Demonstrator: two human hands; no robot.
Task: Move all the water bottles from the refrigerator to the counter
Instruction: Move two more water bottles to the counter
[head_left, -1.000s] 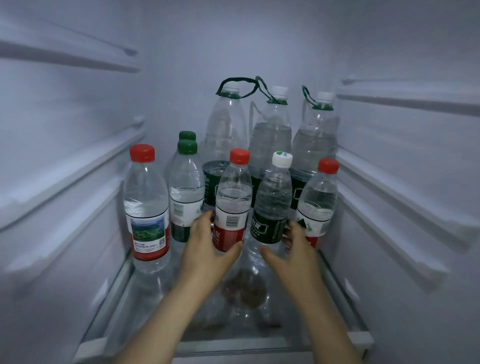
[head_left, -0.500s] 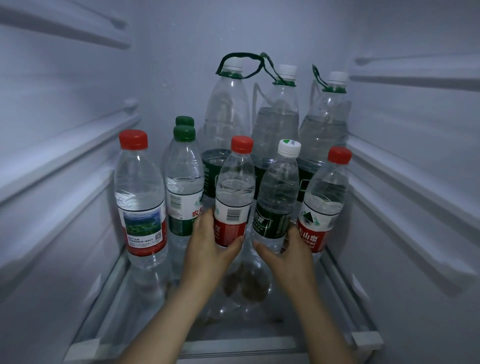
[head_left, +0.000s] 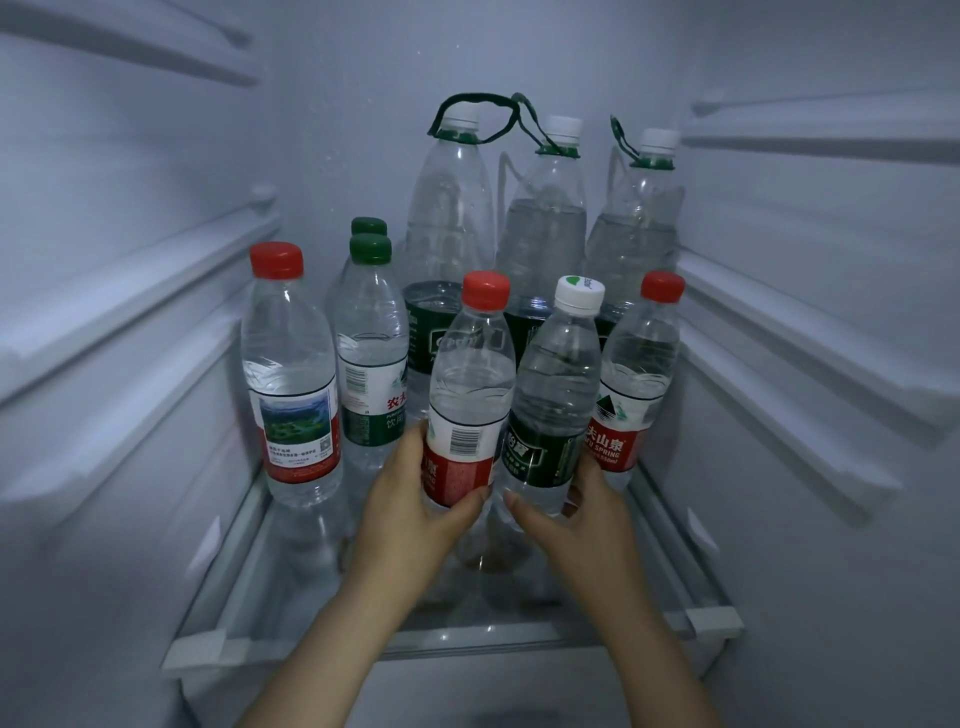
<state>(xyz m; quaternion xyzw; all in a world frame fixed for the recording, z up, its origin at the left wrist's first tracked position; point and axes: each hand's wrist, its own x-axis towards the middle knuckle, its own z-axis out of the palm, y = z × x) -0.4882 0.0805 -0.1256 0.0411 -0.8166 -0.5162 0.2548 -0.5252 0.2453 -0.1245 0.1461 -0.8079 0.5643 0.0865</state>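
Observation:
Inside the refrigerator, my left hand grips a red-capped bottle with a red and white label around its lower part. My right hand grips a white-capped bottle with a dark green label, tilted slightly right. Both bottles are lifted a little off the glass shelf. Still standing are a red-capped bottle at left, two green-capped bottles, a red-capped bottle at right and three tall bottles with green carry loops at the back.
White side walls with moulded shelf rails close in on both sides. The shelf's front rim runs across below my forearms. The standing bottles crowd close around the two held ones.
Both hands closed round their bottles and raised them off the shelf and toward me; the white-capped bottle has tilted to the right.

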